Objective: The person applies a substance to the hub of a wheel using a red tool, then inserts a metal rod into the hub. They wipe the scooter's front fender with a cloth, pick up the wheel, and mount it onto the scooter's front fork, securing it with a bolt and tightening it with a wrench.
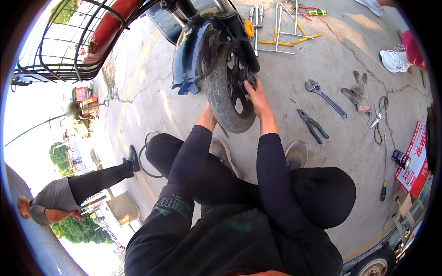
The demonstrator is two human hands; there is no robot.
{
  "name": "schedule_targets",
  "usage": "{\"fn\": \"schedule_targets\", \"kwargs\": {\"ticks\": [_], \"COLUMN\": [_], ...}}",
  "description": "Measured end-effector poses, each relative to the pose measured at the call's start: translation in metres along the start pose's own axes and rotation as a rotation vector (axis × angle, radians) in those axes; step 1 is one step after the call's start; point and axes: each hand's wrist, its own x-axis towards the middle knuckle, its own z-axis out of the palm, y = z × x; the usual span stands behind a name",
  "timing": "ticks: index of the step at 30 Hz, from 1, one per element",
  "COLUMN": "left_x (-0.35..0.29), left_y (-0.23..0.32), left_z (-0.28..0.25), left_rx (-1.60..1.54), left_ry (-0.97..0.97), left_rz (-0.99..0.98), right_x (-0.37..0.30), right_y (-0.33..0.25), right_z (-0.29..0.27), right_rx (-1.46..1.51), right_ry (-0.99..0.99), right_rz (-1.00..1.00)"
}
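In front of me the front wheel (226,108) of a scooter stands between the fork legs, under a glossy black mudguard (193,53). Its tyre is worn and dusty, its rim black. My right hand (260,101) grips the wheel at the hub on the right side, close to the lower end of the right fork leg (246,50). On the opposite side my left hand (208,117) reaches in behind the tyre, its fingers hidden. An orange reflector (249,28) sits on the fork.
To the right lie an adjustable wrench (327,99), pliers (313,125), a grey glove (358,92), scissors (377,117), a screwdriver (383,191) and a spray can (401,159). Several socket wrenches (278,27) lie farther off. A wire basket (69,50) overhangs the upper left. People stand at both sides.
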Motion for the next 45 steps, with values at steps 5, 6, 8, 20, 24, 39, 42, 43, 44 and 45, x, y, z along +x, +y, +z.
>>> {"fn": "schedule_targets", "kwargs": {"ticks": [5, 6, 8, 20, 24, 39, 42, 43, 44, 45], "left_x": [0.015, 0.018, 0.023, -0.028, -0.001, -0.024, -0.009, -0.007, -0.010, -0.012], "left_y": [-0.001, -0.003, -0.006, 0.024, 0.013, 0.023, 0.016, 0.015, 0.015, 0.014], "left_z": [0.002, -0.001, -0.009, 0.039, 0.011, 0.037, 0.029, 0.027, 0.021, 0.017], "left_rx": [0.003, -0.010, -0.068, -0.042, -0.118, -0.123, -0.144, -0.148, -0.147, -0.146], "left_ry": [-0.080, -0.100, -0.126, -0.098, -0.180, -0.177, -0.178, -0.176, -0.168, -0.159], "left_rz": [-0.082, -0.082, -0.086, 0.067, 0.044, 0.063, 0.055, 0.043, 0.018, -0.006], "right_x": [-0.009, -0.008, -0.006, -0.035, -0.031, -0.023, -0.033, -0.032, -0.031, -0.031], "right_y": [-0.013, -0.009, 0.000, -0.020, -0.023, -0.022, -0.028, -0.027, -0.027, -0.027], "right_z": [0.014, 0.015, 0.018, 0.051, 0.055, 0.055, 0.057, 0.058, 0.060, 0.063], "right_rx": [0.144, 0.155, 0.174, 0.177, 0.159, 0.047, -0.011, -0.003, 0.004, 0.012], "right_ry": [0.074, 0.080, 0.088, 0.202, 0.209, 0.255, 0.186, 0.183, 0.180, 0.175], "right_rz": [0.088, 0.063, 0.017, -0.210, -0.214, -0.355, -0.347, -0.355, -0.364, -0.370]}}
